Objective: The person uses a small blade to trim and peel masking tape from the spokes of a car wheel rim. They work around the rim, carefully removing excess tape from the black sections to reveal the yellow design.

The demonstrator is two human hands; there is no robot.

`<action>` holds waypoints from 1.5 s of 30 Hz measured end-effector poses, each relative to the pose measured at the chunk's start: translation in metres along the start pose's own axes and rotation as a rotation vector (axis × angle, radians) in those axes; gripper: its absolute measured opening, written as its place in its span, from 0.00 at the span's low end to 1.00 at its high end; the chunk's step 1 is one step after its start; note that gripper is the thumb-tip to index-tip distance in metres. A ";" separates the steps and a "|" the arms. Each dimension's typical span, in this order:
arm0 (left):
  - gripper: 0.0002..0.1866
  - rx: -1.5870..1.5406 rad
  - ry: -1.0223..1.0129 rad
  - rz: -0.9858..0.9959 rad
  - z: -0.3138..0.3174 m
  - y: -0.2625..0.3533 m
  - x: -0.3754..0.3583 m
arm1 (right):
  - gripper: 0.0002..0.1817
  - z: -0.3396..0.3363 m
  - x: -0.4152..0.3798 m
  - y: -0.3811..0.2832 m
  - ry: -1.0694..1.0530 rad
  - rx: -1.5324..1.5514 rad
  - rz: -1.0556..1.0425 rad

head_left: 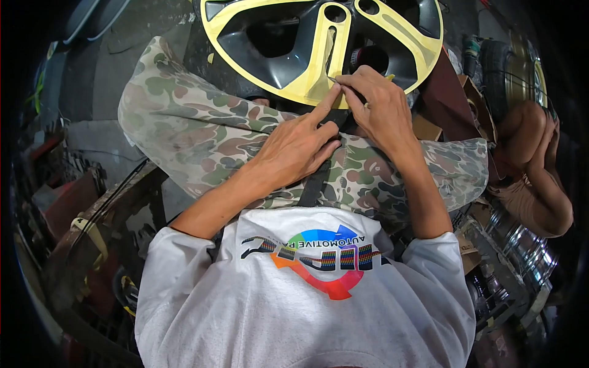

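Note:
A wheel rim with black recesses and a face covered in yellow masking [310,86] lies in front of the knees, at the top of the view. My right hand [383,107] pinches a small thin pointed tool [332,79], its tip on the masked spoke near the rim's lower edge. Just left of the tip, my left hand [300,144] rests its extended index finger on the yellow surface, the other fingers loosely curled and apart. A narrow slot with a loose-looking strip edge runs up the spoke above the tool.
Another person [534,165] crouches at the right, beside another wheel [524,73]. Cardboard [426,129] lies right of the rim. Metal frames and clutter [92,227] fill the left side, and shiny wheels [521,245] stand at the lower right.

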State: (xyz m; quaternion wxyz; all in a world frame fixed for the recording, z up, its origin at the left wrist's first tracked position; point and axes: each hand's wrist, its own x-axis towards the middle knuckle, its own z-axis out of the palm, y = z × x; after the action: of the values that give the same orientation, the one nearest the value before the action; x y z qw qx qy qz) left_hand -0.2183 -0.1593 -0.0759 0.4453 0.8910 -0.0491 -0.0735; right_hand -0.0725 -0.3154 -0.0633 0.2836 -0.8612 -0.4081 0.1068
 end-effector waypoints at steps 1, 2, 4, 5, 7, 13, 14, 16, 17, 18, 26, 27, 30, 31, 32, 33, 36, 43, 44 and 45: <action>0.10 -0.003 0.010 0.009 0.000 0.000 0.000 | 0.09 0.000 -0.001 -0.001 -0.004 0.002 0.001; 0.10 -0.005 0.010 0.007 0.001 -0.001 0.000 | 0.09 0.000 -0.002 -0.003 -0.014 -0.011 0.011; 0.10 -0.001 0.028 0.039 0.001 -0.002 -0.001 | 0.08 0.001 -0.001 -0.004 -0.024 -0.024 0.022; 0.10 -0.001 0.029 0.040 0.000 -0.001 -0.001 | 0.08 0.001 -0.001 -0.004 -0.031 0.005 0.013; 0.10 0.000 -0.011 -0.006 -0.002 0.001 -0.002 | 0.08 0.001 0.002 -0.003 -0.031 0.031 -0.001; 0.10 0.014 0.034 -0.004 0.002 0.000 -0.006 | 0.08 0.007 0.004 0.006 -0.026 0.098 -0.055; 0.10 0.016 0.034 -0.003 0.001 0.000 -0.005 | 0.08 0.006 0.003 0.008 -0.017 0.130 -0.043; 0.10 0.031 0.038 0.021 0.001 0.002 -0.002 | 0.08 0.005 0.002 0.010 -0.009 0.163 -0.036; 0.10 0.032 0.041 0.016 0.002 0.001 -0.003 | 0.09 0.005 0.000 0.010 0.007 0.127 -0.028; 0.10 0.044 0.044 0.038 0.003 0.000 -0.002 | 0.09 0.005 -0.002 0.009 0.026 0.088 -0.019; 0.10 0.042 0.052 0.050 0.005 -0.002 -0.003 | 0.09 0.000 -0.003 0.003 -0.025 -0.021 -0.061; 0.10 0.037 0.062 0.055 0.005 -0.002 -0.003 | 0.09 0.000 -0.003 0.002 -0.024 -0.032 -0.060; 0.10 0.030 0.064 0.048 0.004 -0.001 -0.003 | 0.09 0.003 -0.003 0.004 -0.002 0.014 -0.052; 0.10 0.029 0.052 0.040 0.004 0.000 -0.003 | 0.09 0.003 -0.003 0.004 -0.006 0.015 -0.050; 0.10 0.026 0.051 0.039 0.004 -0.001 -0.003 | 0.09 0.002 -0.003 0.003 -0.018 -0.002 -0.056; 0.10 0.025 0.055 0.045 0.004 -0.002 -0.004 | 0.09 0.001 -0.002 0.003 -0.030 -0.021 -0.061; 0.10 0.024 0.053 0.046 0.003 -0.001 -0.003 | 0.10 -0.001 -0.004 -0.001 -0.049 -0.047 -0.054; 0.10 0.040 0.058 0.059 0.003 -0.001 -0.010 | 0.13 0.005 -0.004 -0.002 -0.081 -0.033 -0.090; 0.10 0.044 0.057 0.065 0.003 -0.001 -0.011 | 0.12 0.007 -0.004 -0.003 -0.095 -0.043 -0.097; 0.10 0.032 0.049 0.041 0.003 -0.001 -0.013 | 0.12 0.009 -0.004 -0.004 -0.110 -0.051 -0.105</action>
State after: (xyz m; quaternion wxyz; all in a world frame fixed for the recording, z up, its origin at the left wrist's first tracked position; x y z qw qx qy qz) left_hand -0.2313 -0.1591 -0.0778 0.4335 0.8983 -0.0576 -0.0415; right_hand -0.0814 -0.3134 -0.0686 0.2439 -0.8383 -0.4704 0.1286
